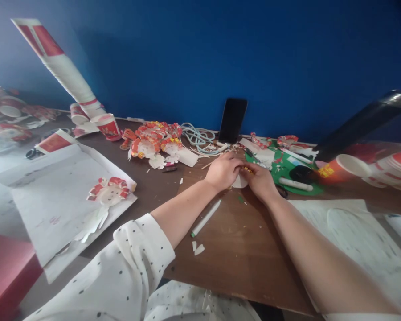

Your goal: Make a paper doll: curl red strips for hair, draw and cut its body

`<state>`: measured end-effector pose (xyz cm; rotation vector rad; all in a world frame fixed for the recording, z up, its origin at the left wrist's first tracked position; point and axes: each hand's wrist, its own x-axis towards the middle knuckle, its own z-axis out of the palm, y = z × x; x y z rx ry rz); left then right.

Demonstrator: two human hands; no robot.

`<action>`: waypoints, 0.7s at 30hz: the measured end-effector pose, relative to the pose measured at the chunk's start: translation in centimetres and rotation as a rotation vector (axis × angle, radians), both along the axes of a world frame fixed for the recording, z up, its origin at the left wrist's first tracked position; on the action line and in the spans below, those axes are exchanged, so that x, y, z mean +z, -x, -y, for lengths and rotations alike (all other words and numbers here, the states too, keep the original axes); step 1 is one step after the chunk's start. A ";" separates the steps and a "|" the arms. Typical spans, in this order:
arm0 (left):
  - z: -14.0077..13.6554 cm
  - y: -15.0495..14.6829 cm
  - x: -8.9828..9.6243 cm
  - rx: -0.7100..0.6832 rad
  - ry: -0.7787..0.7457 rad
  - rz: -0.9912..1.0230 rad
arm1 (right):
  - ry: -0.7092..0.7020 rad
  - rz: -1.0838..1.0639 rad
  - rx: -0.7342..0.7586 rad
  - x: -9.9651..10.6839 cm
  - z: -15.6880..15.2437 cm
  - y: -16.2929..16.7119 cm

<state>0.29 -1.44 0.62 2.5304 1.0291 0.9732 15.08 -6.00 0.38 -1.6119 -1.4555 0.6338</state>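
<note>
My left hand [223,171] and my right hand [259,182] meet over the middle of the brown table, fingertips together. Between them is a small paper cup piece [239,182], with a white round part below and a bit of yellow and red showing at the right fingers. Most of it is hidden by the fingers, which are closed around it. A white marker with a green end [206,218] lies in front of my left hand. White paper scraps [198,248] are scattered closer to me.
Cut red-and-white paper cup shapes [157,138] lie in a heap at back left, beside a coiled pale cable [198,138]. A phone [233,120] leans on the blue wall. Stacked paper cups [67,76] tilt at left. A green mat [287,174] and an orange cup [342,169] are right.
</note>
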 end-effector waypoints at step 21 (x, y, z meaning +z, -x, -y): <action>-0.2 0.1 0.3 0.113 0.221 0.036 | -0.070 -0.060 -0.033 -0.9 -0.4 -0.2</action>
